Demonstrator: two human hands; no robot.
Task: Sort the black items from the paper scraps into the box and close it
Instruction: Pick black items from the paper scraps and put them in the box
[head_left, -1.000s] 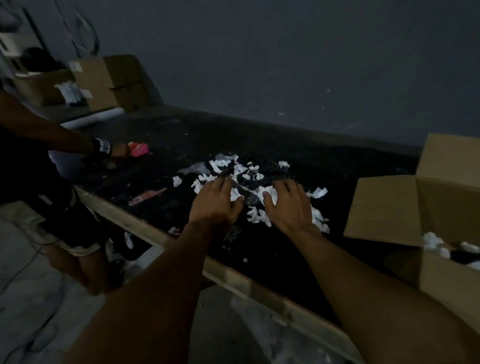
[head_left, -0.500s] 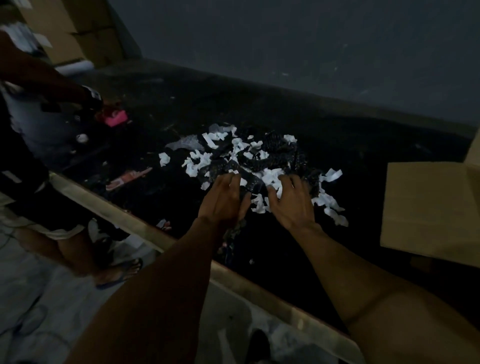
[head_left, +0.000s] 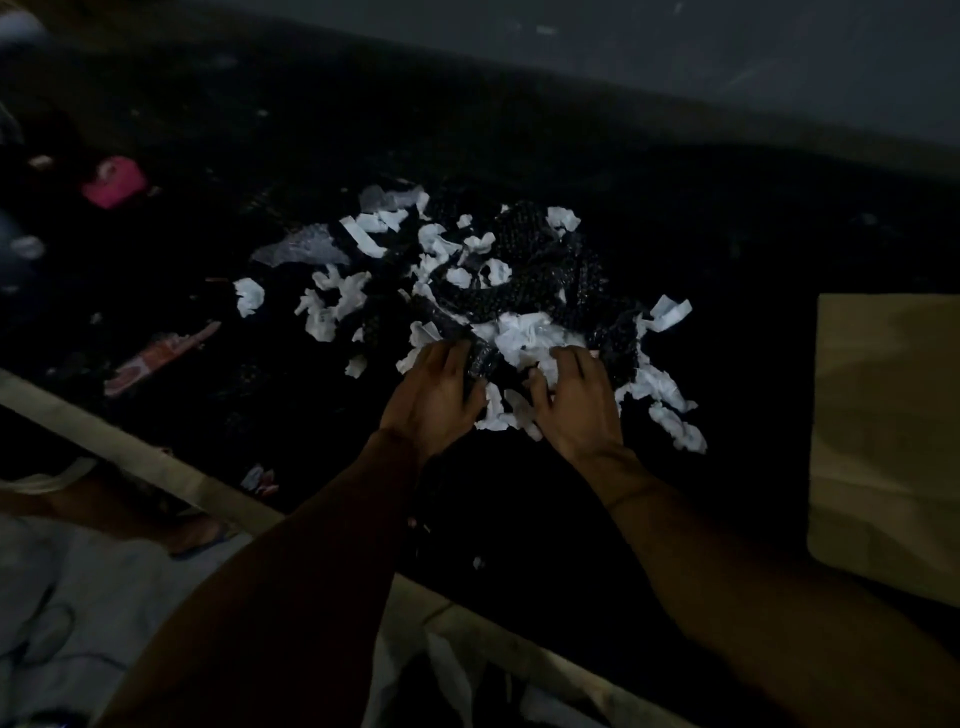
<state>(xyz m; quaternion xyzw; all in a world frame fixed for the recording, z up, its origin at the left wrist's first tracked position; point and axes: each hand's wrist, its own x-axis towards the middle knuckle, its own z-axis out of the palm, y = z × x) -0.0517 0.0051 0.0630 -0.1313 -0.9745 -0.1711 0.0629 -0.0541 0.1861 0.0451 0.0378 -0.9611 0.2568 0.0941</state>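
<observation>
Left hand (head_left: 434, 397) grips black item (head_left: 484, 361) at pile's near edge; right hand (head_left: 577, 408), fingers loosely spread, rests on paper scraps (head_left: 519, 338); box (head_left: 883, 415) at table's (head_left: 311, 415) right edge.

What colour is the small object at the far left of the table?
The small object is bright pink, seen in the head view.

Paper scraps (head_left: 519, 338): white paper, matt, crumpled and torn.
Black items (head_left: 540, 260): black plastic, bubbled texture, small glossy glints.
Table (head_left: 675, 208): top black, matt; near edge a pale strip, looks like bare wood.
Box (head_left: 883, 415): brown cardboard, matt, smooth flap.
Film scrap (head_left: 301, 249): clear plastic, wrinkled, faint sheen.
Pink thing (head_left: 114, 182): material unclear, blurred.
Wall (head_left: 727, 47): grey, matt, scuffed.
</observation>
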